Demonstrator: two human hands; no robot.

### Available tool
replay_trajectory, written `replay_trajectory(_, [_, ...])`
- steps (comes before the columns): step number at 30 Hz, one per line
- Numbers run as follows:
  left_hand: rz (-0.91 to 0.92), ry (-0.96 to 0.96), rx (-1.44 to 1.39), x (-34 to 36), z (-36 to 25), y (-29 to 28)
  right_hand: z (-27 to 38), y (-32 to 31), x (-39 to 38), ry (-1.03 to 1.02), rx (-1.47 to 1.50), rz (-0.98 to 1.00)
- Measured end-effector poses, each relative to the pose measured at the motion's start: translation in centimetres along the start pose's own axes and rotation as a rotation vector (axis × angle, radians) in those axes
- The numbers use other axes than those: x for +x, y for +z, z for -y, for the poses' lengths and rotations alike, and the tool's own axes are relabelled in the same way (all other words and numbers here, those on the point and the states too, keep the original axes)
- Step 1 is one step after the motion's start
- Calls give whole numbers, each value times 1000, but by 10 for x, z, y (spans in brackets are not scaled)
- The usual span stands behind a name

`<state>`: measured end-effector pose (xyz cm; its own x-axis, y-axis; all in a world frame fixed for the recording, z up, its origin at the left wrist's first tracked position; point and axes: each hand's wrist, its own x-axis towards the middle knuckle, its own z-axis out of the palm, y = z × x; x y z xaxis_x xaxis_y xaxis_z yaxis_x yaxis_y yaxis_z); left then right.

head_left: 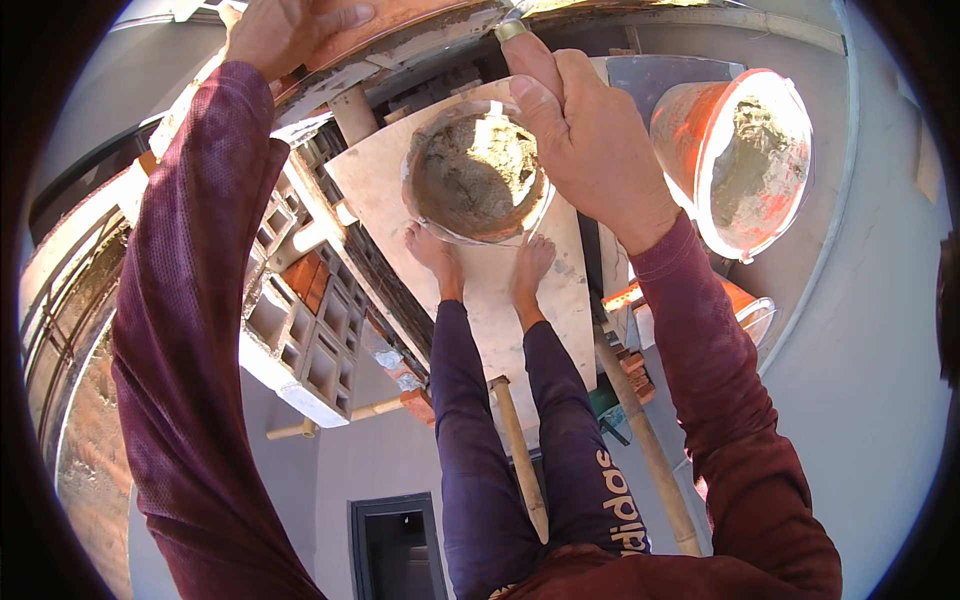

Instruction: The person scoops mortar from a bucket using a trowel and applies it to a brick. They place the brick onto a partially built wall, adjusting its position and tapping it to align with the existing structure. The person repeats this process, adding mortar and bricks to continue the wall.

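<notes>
My right hand [590, 140] is closed round the wooden handle of a trowel [535, 58], whose blade end is cut off and partly hidden at the top edge. My left hand [285, 40] rests at the upper left, thumb stretched out against a reddish, brick-coloured surface [390, 22]; some of its fingers are out of sight. Just left of my right hand, a round bucket [408, 190] with grey mortar [470, 165] stands on a pale board [390, 150], in front of my bare feet.
An orange bucket [690, 150] of mortar tilts at the right, another orange bucket [755, 310] below it. Hollow blocks [300, 340] and bricks [305, 280] lie left of the board. Wooden poles [640, 430] slant beneath, and a dark-framed doorway [400, 545] shows far below.
</notes>
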<state>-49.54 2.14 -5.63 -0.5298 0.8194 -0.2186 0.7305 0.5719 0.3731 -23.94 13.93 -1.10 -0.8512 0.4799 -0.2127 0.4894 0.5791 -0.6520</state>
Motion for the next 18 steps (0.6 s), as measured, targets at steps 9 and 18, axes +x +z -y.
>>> replay_trajectory(9, [25,-220,-498,-14,57,3,4,24,2,-136,112,-57])
replay_trajectory(18, [-8,-116,-555,-18,70,13,19,43,9,-186,7,13])
